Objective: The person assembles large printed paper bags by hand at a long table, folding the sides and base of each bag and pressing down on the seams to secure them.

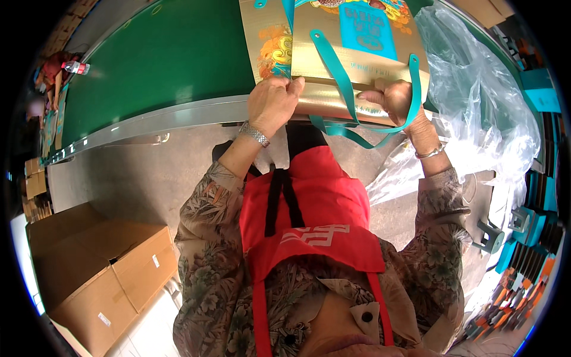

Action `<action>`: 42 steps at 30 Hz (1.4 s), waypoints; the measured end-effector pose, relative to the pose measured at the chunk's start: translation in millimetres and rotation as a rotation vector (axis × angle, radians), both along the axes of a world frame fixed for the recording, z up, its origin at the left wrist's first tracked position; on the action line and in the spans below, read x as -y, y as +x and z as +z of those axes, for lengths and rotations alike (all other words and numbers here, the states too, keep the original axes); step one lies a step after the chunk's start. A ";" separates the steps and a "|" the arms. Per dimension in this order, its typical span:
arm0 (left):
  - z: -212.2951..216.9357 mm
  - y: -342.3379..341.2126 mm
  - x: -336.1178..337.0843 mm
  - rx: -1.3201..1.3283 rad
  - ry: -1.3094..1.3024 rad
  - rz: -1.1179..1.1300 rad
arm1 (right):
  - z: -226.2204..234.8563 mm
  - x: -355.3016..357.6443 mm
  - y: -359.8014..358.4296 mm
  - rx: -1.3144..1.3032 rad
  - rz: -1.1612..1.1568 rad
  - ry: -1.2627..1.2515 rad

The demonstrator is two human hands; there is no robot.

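Observation:
A gold gift bag [324,59] with a blue panel and orange and yellow flower prints lies flat at the table's near edge, its opening toward me. Its teal ribbon handles [336,65] hang loosely over that end. At the bag's left near corner my left hand [273,106] is closed, the fingertips pinching the edge. My right hand [394,101] reaches through one handle loop and grips the bag's near edge, thumb stretched along it; its other fingers are partly hidden. Another gold printed panel [267,38] shows along the bag's left side.
The green table [160,59] has a metal edge strip [154,119]. Clear plastic sheeting [476,89] drapes over its right end. An open cardboard box [107,273] stands at lower left. Further off on the left are a bottle [75,68] and another person [52,74]. Teal stacks [529,232] stand on the right.

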State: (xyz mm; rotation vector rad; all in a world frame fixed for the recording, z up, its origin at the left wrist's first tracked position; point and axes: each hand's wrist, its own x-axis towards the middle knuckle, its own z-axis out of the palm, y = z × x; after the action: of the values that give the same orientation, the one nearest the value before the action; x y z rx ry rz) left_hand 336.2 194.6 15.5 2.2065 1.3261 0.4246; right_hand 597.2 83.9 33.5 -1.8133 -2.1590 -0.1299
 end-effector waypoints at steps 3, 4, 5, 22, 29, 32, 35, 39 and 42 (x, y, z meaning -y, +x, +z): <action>2.5 3.4 -10.6 -0.015 0.044 0.067 | 0.4 -10.5 -4.4 0.026 -0.006 0.087; 6.5 4.6 -12.0 -0.014 0.047 0.070 | 0.2 -13.5 -5.9 0.010 0.001 0.168; 11.5 6.2 -13.5 -0.045 0.061 0.095 | -0.4 -16.5 -6.0 -0.006 -0.043 0.124; -28.6 16.2 -26.0 0.727 -0.418 0.287 | -17.9 -29.9 -12.6 0.002 -0.202 0.291; -39.3 27.2 -24.3 0.715 -0.353 0.243 | -26.7 -32.2 -0.8 -0.131 -0.158 0.247; -45.9 22.9 -24.2 0.702 -0.293 0.169 | -40.9 -34.2 7.7 -0.029 -0.234 0.336; -50.0 19.1 -23.2 0.599 -0.100 0.090 | -44.9 -32.8 8.8 -0.038 -0.252 0.378; -44.5 19.9 -18.2 0.468 0.087 0.033 | -42.1 -11.4 22.7 -0.052 -0.296 0.255; -46.7 24.6 -12.0 0.479 0.251 0.009 | -40.2 -6.3 23.6 0.029 -0.331 0.232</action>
State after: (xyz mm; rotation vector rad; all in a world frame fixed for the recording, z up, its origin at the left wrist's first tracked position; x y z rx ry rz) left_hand 360.8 206.6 -31.2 2.1028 1.0646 1.0962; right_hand 620.8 90.1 -6.6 -2.0196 -1.7579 -0.4638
